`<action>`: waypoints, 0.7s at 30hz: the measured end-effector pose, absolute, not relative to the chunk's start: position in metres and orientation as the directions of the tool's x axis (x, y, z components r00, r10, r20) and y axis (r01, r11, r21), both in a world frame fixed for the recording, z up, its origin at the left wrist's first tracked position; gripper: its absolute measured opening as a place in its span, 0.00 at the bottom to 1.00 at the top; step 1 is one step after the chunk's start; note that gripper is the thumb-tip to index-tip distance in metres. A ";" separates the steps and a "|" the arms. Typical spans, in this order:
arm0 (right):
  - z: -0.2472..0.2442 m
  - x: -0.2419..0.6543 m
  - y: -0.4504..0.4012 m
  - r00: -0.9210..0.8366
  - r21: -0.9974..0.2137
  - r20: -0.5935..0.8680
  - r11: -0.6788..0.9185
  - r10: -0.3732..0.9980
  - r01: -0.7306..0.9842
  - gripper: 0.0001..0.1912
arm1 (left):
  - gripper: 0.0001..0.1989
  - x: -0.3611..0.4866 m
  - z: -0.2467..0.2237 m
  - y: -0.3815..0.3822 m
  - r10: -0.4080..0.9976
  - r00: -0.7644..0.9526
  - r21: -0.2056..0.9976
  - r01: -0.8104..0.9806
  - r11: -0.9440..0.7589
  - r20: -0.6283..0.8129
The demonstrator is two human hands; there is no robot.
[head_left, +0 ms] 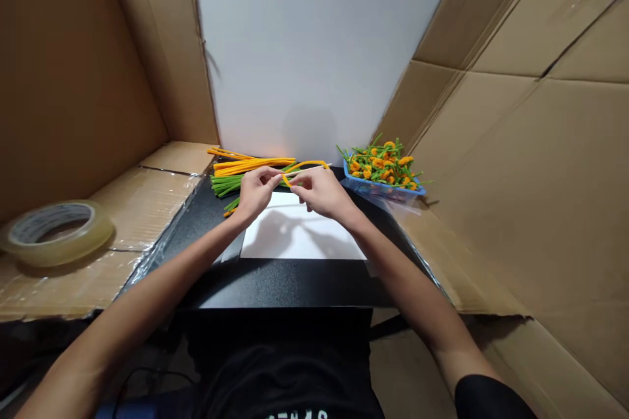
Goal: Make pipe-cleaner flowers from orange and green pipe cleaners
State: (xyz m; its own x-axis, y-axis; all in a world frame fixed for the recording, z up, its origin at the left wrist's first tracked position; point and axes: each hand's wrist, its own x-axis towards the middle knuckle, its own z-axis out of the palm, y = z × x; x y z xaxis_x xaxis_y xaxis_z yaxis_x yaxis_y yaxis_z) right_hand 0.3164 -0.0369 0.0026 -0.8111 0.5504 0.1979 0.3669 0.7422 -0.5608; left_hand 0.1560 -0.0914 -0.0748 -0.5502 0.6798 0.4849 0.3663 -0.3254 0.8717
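Observation:
My left hand (259,191) is closed in a pinch, with a thin pale stick (299,171) at its fingertips. An orange pipe cleaner (309,163) bends round this stick near the left fingertips and arches over to the right. My right hand (318,190) is closed too, its thumb and fingers at the pipe cleaner; the exact grip is partly hidden. Both hands are held above a white sheet (295,242) on the black table. Beside my left hand lie bundles of straight orange pipe cleaners (246,165) and green pipe cleaners (226,184).
A blue basket (383,190) piled with orange-and-green pipe-cleaner flowers (378,163) stands at the back right. On cardboard at the left lies a roll of clear tape (93,232). Cardboard walls (515,144) flank the black table (275,288), with a pale wall behind.

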 end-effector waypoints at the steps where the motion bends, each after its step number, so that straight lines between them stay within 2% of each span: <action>1: -0.005 0.318 -0.037 -0.801 -0.606 0.191 0.710 0.568 0.359 0.12 | 0.13 0.155 -0.076 -0.089 0.689 -0.579 0.900 0.265 -0.347 0.436; 5: -0.034 0.321 -0.037 -0.766 -0.687 0.192 0.641 0.613 0.341 0.15 | 0.14 0.161 -0.078 -0.086 0.752 -0.626 0.931 -0.113 -0.346 0.204; 9: -0.057 0.320 -0.032 -0.747 -0.764 0.148 0.555 0.648 0.330 0.14 | 0.11 0.166 -0.079 -0.088 0.865 -0.501 0.894 -0.370 -0.252 0.037; 12: -0.068 0.320 -0.019 -0.778 -0.874 0.042 0.400 0.626 0.275 0.14 | 0.08 0.166 -0.079 -0.089 0.934 -0.355 0.896 -0.405 -0.181 0.029; 15: -0.074 0.326 -0.002 -0.791 -0.948 -0.054 0.218 0.609 0.232 0.16 | 0.06 0.164 -0.081 -0.090 0.954 -0.299 0.928 -0.348 -0.131 0.023; 21: -0.075 0.341 0.016 -0.796 -0.957 -0.102 0.160 0.597 0.243 0.19 | 0.06 0.168 -0.082 -0.092 0.996 -0.038 0.937 -0.344 0.059 -0.077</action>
